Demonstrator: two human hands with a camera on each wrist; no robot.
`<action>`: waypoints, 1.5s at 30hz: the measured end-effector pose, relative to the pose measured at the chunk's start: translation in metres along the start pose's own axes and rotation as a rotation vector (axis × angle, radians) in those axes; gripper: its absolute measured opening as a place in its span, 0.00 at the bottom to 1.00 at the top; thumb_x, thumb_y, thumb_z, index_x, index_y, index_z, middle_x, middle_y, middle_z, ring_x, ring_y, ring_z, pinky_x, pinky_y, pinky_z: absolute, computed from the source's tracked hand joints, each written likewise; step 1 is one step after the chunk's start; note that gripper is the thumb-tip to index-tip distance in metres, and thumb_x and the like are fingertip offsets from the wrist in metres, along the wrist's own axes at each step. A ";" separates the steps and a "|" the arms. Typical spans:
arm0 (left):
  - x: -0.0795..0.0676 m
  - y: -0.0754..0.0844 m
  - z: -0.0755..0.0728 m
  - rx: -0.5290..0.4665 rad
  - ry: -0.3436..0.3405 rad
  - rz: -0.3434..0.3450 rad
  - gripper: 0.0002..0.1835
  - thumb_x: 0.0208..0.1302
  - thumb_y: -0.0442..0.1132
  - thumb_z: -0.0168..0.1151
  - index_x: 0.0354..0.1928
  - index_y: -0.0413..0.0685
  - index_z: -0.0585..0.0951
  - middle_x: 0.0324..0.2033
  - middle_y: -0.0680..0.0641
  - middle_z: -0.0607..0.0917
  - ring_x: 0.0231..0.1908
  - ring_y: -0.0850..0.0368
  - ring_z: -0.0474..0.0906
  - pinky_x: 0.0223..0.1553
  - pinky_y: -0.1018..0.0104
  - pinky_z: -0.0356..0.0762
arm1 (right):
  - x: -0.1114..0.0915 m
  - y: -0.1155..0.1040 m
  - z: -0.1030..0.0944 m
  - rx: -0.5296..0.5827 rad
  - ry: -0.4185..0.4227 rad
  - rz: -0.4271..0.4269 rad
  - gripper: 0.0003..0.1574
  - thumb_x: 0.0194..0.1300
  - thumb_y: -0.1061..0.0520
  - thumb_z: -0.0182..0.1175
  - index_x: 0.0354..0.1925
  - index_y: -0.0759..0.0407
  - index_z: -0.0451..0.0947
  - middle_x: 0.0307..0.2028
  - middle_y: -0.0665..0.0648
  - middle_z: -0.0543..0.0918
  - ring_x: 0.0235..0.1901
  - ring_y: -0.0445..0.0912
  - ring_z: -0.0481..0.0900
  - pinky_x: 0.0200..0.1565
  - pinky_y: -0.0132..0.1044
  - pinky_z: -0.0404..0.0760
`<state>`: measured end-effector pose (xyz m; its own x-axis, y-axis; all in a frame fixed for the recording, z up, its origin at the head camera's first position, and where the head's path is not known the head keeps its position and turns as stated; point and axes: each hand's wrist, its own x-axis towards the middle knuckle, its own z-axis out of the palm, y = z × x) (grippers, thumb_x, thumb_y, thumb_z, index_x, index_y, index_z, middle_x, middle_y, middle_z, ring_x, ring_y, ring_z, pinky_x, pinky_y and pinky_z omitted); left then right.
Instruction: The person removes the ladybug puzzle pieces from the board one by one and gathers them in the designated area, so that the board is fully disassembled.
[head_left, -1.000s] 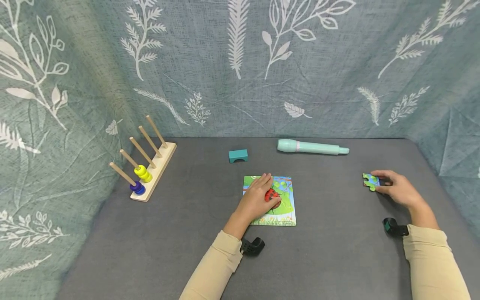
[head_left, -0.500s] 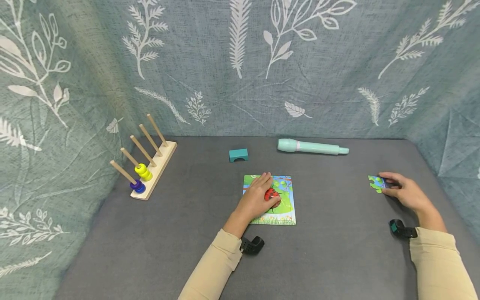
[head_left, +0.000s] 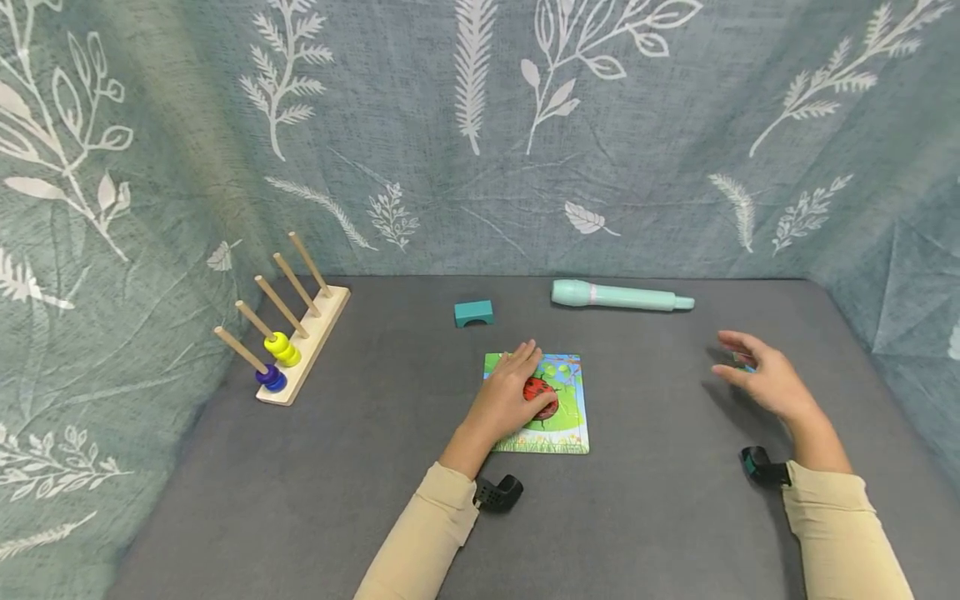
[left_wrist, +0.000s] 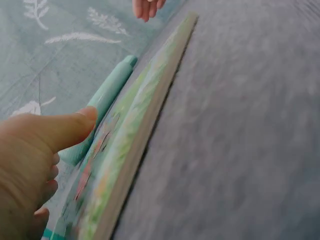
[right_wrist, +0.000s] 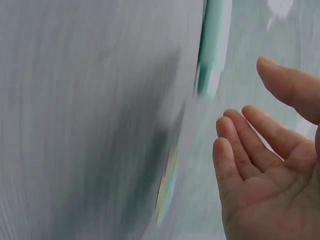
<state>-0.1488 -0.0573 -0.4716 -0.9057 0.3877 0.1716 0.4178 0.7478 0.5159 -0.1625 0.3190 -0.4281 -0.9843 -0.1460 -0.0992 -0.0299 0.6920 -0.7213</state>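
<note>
A square jigsaw puzzle (head_left: pixel 567 425) with a red ladybug picture lies on the grey table in the head view. Flat on its left part rests my left hand (head_left: pixel 504 398), fingers extended, thumb over the ladybug. In the left wrist view the thumb stands out above the puzzle's edge (left_wrist: pixel 145 145). My right hand (head_left: pixel 772 379) is off to the right, just over the table, with thumb and fingers apart and nothing in its grasp. One small green-and-blue puzzle piece (right_wrist: pixel 167 187) lies on the table beside it, mostly hidden by that hand in the head view.
A wooden peg stand (head_left: pixel 322 329) with yellow rings (head_left: pixel 282 348) and blue rings (head_left: pixel 271 378) stands at the left. A teal arched block (head_left: pixel 473 312) and a mint-green tube with one wider end (head_left: pixel 622 297) lie near the back, before a leaf-patterned cloth (head_left: pixel 420 125).
My right hand first drew right with the puzzle piece, then let it go on the table and moved back left with its fingers spread. The left hand has stayed on the puzzle.
</note>
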 end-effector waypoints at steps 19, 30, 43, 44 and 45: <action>-0.012 -0.026 -0.011 0.041 -0.035 0.009 0.35 0.66 0.51 0.59 0.68 0.38 0.65 0.70 0.41 0.63 0.71 0.49 0.55 0.75 0.56 0.48 | 0.032 -0.098 0.109 0.189 -0.149 -0.261 0.34 0.63 0.61 0.62 0.63 0.72 0.63 0.60 0.72 0.70 0.60 0.63 0.69 0.65 0.54 0.68; -0.014 -0.026 -0.010 0.023 -0.032 0.009 0.36 0.65 0.52 0.59 0.68 0.38 0.65 0.69 0.41 0.63 0.71 0.49 0.54 0.75 0.57 0.48 | 0.044 -0.123 0.144 0.110 -0.284 -0.230 0.36 0.63 0.56 0.62 0.64 0.70 0.64 0.58 0.68 0.74 0.59 0.60 0.72 0.62 0.54 0.72; -0.011 -0.028 -0.011 0.051 -0.043 -0.008 0.36 0.65 0.53 0.59 0.68 0.39 0.65 0.70 0.42 0.62 0.72 0.49 0.53 0.75 0.57 0.49 | 0.044 -0.127 0.161 0.043 -0.203 -0.195 0.34 0.61 0.53 0.65 0.62 0.65 0.68 0.55 0.64 0.74 0.56 0.57 0.73 0.58 0.52 0.75; -0.010 -0.028 -0.011 0.050 -0.046 -0.013 0.36 0.65 0.53 0.59 0.68 0.39 0.65 0.70 0.41 0.62 0.72 0.49 0.53 0.75 0.57 0.49 | 0.044 -0.126 0.163 0.042 -0.193 -0.192 0.34 0.61 0.53 0.65 0.62 0.64 0.69 0.55 0.64 0.74 0.55 0.57 0.73 0.58 0.52 0.75; -0.010 -0.028 -0.011 0.046 -0.048 -0.017 0.36 0.64 0.53 0.60 0.68 0.39 0.66 0.70 0.41 0.62 0.72 0.49 0.52 0.74 0.57 0.49 | 0.044 -0.126 0.165 0.034 -0.182 -0.191 0.34 0.61 0.53 0.65 0.62 0.64 0.69 0.54 0.64 0.73 0.55 0.57 0.73 0.57 0.52 0.76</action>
<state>-0.1523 -0.0877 -0.4783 -0.9087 0.3993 0.1219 0.4063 0.7782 0.4790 -0.1733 0.1093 -0.4546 -0.9137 -0.3987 -0.0789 -0.2031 0.6160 -0.7611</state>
